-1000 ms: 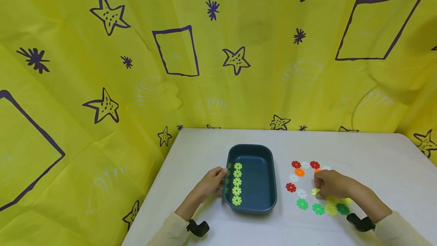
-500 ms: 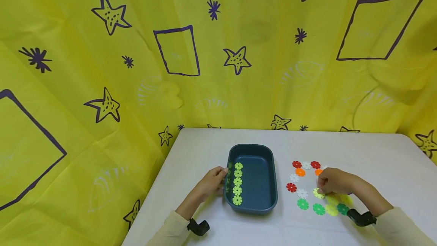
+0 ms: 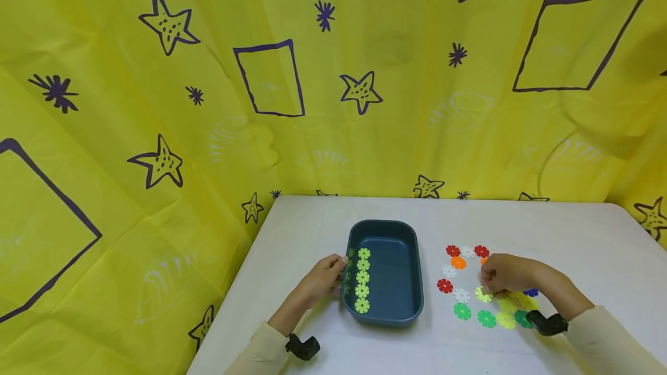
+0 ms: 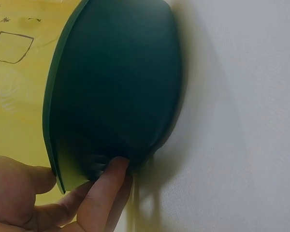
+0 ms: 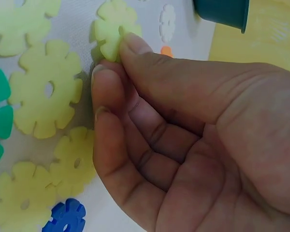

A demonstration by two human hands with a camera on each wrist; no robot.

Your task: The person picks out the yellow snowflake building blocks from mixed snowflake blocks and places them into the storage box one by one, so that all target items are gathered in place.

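Note:
A dark teal tray point(image 3: 391, 282) stands on the table with a column of several yellow-green notched discs point(image 3: 362, 277) along its left side. The left hand point(image 3: 324, 278) grips the tray's left wall; in the left wrist view its thumb lies at the rim and its fingers against the outer side of the tray point(image 4: 116, 82). Over the loose discs at the right, the right hand point(image 3: 508, 274) pinches a yellow-green disc point(image 5: 115, 29) at its edge between thumb and forefinger, the other fingers curled. Whether that disc still touches the table, I cannot tell.
Around the right hand lie loose discs: red point(image 3: 445, 286), white point(image 3: 461, 296), orange point(image 3: 458, 263), green point(image 3: 462, 311), yellow point(image 3: 506, 320) and a blue one point(image 5: 66, 217). Behind the white table point(image 3: 312, 213) hangs a yellow patterned cloth point(image 3: 406, 143).
The right hand has shifted slightly among the loose discs, right and then back left, and the yellow-green disc at its fingertips has moved a little. The left hand and tray have stayed in place.

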